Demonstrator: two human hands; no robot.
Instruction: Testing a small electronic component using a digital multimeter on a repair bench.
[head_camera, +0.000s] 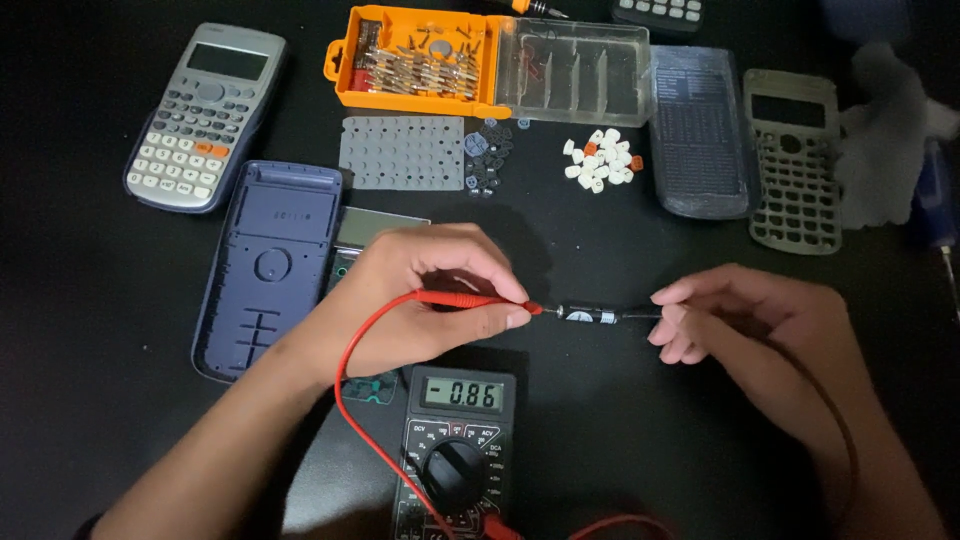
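The step in hand looks like a voltage check: the left hand (430, 300) pinches the red probe (470, 299) against one end of a small battery (590, 315) just above the multimeter (455, 450); the right hand (745, 320) grips what seems the black probe at the other end. The contacts want steady holding. Open black tabletop (620, 400) lies right of the multimeter; loose key caps (600, 160) sit well above it.

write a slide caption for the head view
Left hand and right hand press red probe and black probe to a small battery above a multimeter.
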